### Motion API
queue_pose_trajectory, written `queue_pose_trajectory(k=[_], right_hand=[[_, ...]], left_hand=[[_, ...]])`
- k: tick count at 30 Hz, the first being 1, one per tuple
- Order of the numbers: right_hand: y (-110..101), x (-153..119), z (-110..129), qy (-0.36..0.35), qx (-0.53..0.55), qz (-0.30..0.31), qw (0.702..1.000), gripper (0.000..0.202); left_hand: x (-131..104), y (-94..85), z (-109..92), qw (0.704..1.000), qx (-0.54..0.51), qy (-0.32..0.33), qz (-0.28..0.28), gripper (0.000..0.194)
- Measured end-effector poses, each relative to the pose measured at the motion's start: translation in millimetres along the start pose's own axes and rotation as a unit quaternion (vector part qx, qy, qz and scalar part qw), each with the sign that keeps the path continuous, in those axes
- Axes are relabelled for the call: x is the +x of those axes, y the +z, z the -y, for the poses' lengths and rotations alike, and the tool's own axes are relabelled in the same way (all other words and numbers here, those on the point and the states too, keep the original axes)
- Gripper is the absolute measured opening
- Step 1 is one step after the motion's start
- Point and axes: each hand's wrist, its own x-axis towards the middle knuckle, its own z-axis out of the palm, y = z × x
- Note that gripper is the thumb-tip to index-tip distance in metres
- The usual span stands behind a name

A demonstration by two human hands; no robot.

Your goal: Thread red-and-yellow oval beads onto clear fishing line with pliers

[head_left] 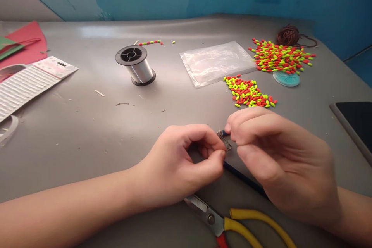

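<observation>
My left hand (186,162) is closed in a pinch, thumb against forefinger, on a small bent-wire metal piece (228,146) that sticks out past the fingertips. Just right of it, my right hand (285,159) is also closed, its thumb and forefinger drawn together; what they hold is too thin or hidden to make out. Beneath both hands runs a dark blue rod (244,177), partly covered by them. In front of my body lie cutters (210,219) with yellow and red handles, their blade tips under my left hand.
A spool of clear line (139,70) stands upright behind the hands. Red and yellow-green beads lie in a near pile (247,92) and a far pile (280,57). Also there are a clear plastic bag (216,64), brown cord (287,35), a white card (35,81) and a phone (356,124).
</observation>
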Motion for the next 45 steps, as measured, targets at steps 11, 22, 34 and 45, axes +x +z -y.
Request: queue_pose_trajectory(k=[11,22,34,45], right_hand=[[0.9,-0.6,-3.4,0.074,0.022,-0.019,0.997,0.026],[4.2,7.6,-6.5,0.001,0.022,0.031,0.999,0.017],[1.8,3.1,-2.1,-0.003,0.024,-0.004,1.0,0.015],[2.2,8.1,-5.0,0.058,0.003,0.024,0.998,0.01]], left_hand=[[1.8,-3.8,2.2,0.998,-0.057,-0.038,-0.001,0.009],[1.1,-2.8,5.4,0.997,-0.07,-0.026,-0.011,0.007],[0.7,-1.4,4.8,0.998,-0.057,-0.018,-0.007,0.009],[1.5,-2.5,3.7,0.996,-0.08,-0.028,-0.024,0.008]])
